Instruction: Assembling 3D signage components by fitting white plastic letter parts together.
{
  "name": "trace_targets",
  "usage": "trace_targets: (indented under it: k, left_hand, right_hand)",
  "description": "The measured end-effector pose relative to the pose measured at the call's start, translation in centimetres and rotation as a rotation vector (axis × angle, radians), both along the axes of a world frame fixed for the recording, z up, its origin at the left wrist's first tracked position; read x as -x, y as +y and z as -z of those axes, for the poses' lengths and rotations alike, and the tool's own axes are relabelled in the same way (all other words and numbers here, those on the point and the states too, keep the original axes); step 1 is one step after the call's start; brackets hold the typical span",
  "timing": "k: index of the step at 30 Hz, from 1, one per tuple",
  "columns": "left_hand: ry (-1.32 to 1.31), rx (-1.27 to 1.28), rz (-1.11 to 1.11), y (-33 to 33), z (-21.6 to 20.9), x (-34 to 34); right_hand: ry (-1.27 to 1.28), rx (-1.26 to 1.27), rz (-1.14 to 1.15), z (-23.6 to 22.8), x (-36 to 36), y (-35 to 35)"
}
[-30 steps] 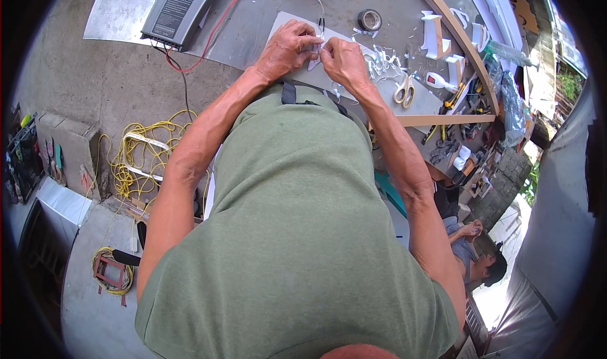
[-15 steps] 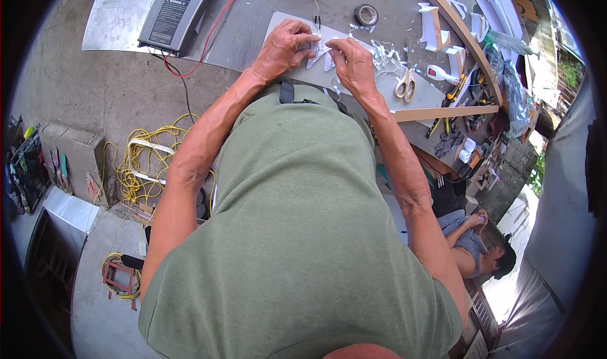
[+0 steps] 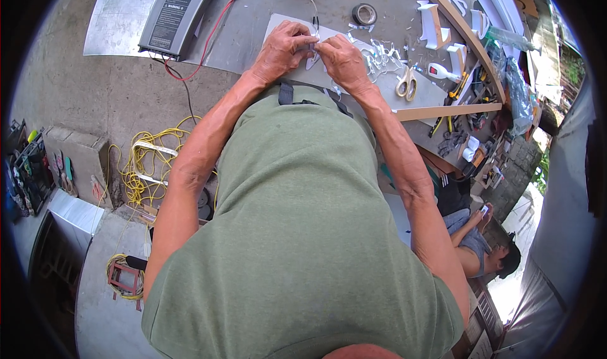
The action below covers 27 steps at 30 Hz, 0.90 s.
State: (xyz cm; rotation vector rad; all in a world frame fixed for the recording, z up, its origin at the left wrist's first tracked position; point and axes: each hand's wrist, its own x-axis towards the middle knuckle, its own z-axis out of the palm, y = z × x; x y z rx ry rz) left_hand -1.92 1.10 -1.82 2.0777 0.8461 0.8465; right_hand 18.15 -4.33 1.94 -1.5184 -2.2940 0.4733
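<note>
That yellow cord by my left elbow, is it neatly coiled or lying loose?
Loose: the yellow cord lies in uneven, overlapping loops rather than one tidy ring.

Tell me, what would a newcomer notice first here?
A broad olive-green cloth shirt fills the lower middle. Above it, the bare left hand and bare right hand are close together over a flat, light-grey board. A tangle of thin yellow cord lies on the ground at left.

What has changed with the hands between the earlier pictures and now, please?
The right hand had moved off to the right half a second ago; now it is back leftward, its fingers close to the left hand. Whether it took or released anything is too small to tell. The left hand, scissors and grey box stayed put.
</note>
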Motion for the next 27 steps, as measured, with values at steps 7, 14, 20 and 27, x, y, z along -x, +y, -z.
trace_targets:
  k: [7, 14, 20, 27]
  left_hand:
    - [-0.006, 0.021, 0.012, 0.2, -0.1, -0.1]
    - [0.020, 0.016, 0.029, 0.3, -0.5, -0.1]
    - [0.039, 0.031, 0.031, 0.2, -0.9, -0.2]
    - [0.048, 0.030, 0.046, 0.3, -0.9, 0.0]
  right_hand:
    - [0.205, -0.004, 0.189, -1.1, -0.2, -1.2]
    - [0.234, 0.362, 0.284, -1.6, 0.7, -4.5]
    - [0.394, 0.395, 0.288, -1.2, 0.6, -5.0]
    - [0.311, 0.408, 0.216, -1.5, 0.8, -4.7]
